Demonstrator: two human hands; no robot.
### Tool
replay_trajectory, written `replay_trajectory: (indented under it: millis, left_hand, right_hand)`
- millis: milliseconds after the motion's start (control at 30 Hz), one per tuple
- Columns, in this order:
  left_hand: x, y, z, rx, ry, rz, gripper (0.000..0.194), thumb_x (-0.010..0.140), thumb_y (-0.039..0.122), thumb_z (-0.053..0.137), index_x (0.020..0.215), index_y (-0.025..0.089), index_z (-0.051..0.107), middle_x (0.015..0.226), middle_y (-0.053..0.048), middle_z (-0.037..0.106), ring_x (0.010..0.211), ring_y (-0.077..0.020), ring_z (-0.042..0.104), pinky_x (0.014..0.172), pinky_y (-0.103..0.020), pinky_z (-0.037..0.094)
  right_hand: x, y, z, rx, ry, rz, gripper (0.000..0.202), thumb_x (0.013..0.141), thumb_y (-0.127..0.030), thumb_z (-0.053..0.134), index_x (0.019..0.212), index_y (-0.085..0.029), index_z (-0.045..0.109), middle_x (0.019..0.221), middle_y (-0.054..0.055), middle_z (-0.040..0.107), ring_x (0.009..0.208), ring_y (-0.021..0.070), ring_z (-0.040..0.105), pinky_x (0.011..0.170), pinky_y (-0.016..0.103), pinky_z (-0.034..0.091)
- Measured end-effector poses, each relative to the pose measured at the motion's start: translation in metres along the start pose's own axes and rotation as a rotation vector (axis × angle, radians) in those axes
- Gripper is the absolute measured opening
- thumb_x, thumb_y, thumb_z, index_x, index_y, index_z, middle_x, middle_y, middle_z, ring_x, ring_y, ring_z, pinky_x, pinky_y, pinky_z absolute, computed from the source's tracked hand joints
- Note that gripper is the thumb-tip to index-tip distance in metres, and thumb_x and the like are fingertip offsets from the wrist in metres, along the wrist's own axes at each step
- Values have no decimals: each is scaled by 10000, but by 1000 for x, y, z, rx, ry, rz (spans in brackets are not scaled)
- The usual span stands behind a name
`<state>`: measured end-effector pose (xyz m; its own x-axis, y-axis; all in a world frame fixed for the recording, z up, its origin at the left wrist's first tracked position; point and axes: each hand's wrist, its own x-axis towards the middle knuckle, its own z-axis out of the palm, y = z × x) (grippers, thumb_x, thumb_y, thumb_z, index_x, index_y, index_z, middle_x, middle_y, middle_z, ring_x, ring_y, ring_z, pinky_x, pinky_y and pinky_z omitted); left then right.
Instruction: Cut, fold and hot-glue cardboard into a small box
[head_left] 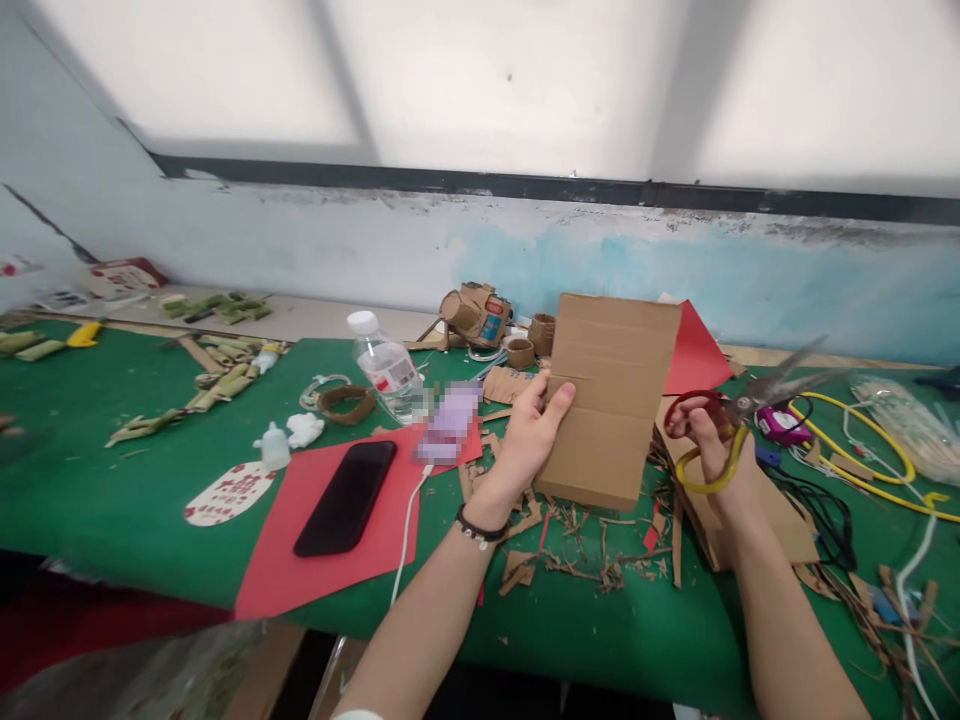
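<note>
My left hand [532, 435] grips the left edge of a creased brown cardboard sheet [611, 400], thumb in front and fingers behind. The sheet is held upright above the table. To its right, my right hand [716, 455] holds a pair of scissors [742, 405] with one red and one yellow handle loop. The blades point up and to the right, parted and away from the cardboard. Beneath the sheet, cardboard scraps [585, 560] litter the green tabletop. Another cardboard piece [787, 530] lies under my right wrist.
Left of my arm are a black phone [346, 498] on red paper [262, 570], a water bottle [386, 370] and a small squeeze bottle [274, 447]. At the back sits a cardboard model [476, 315]. A yellow cord [862, 440] and a purple tape measure [782, 424] lie right.
</note>
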<state>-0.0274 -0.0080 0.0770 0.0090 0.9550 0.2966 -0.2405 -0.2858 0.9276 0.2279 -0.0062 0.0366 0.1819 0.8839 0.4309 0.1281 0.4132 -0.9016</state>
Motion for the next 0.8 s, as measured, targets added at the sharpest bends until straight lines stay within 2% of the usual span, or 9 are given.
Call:
replay_trajectory:
  millis: [67,167,233,300,367,467,633,733,800]
  left_hand:
    - [4,0,-7,1,83,67,447,950,583,774,1175,209,678,1204,-101,787,1060,-261,769,916,-369,640]
    - [9,2,-20,36,158,172,400,946,551,793,1133,216,679,1143,-74,779,1034,-228,753,892,-322,614]
    - [11,5,-27,64,169,200,382,943,534,804,1124,214,697,1115,-64,780,1005,-209,744,867,-295,597]
    - [12,8,-30,87,143,203,363,943,523,810,1108,213,718,1094,-56,784,977,-196,738,842,-279,585]
    - [10,10,-28,107,98,207,349,946,528,805,1088,218,732,1078,-48,790,962,-193,735,829,-278,582]
    - [5,7,-14,123,52,222,332,967,530,780,1073,220,726,1086,-44,793,998,-201,737,879,-295,591]
    - [-3,-4,8,99,50,132,406,1004,593,709,1115,203,689,1145,-73,782,1071,-235,735,962,-348,600]
    - [-4,-8,8,92,7,88,442,1046,615,628,1211,209,691,1246,-97,768,1135,-255,730,976,-373,603]
    - [-3,-7,5,111,-20,137,453,1081,606,564,1306,233,689,1343,-100,745,1235,-259,702,1026,-379,589]
  right_hand:
    - [7,-4,-10,-118,3,11,420,924,-612,787,1083,-241,668,969,32,656,877,208,634,848,379,553]
    - [12,-8,-21,-257,-90,54,493,821,-596,889,1107,-252,683,903,-2,617,812,192,582,731,327,512]
    - [12,-10,-24,-282,-120,77,501,797,-585,914,1100,-253,692,863,-11,601,774,185,561,689,313,496]
    - [8,-11,-22,-243,-118,71,485,818,-592,899,1113,-256,712,921,10,643,822,198,603,740,326,526]
    - [3,-11,-16,-139,-137,69,456,859,-587,871,1150,-264,734,1032,44,702,927,225,665,847,359,565]
    - [-7,-9,-1,53,-156,99,427,886,-540,868,1203,-280,748,1134,71,748,1030,250,714,948,403,589]
    - [-16,-3,18,85,5,145,426,793,-484,953,1102,-258,766,1058,44,758,923,224,715,836,372,597]
    - [-13,-2,20,126,57,146,398,790,-459,959,1061,-250,758,999,19,741,883,193,688,800,337,578]
    - [-10,-4,19,180,124,130,394,787,-450,960,1054,-250,750,1021,18,737,918,188,689,828,331,580]
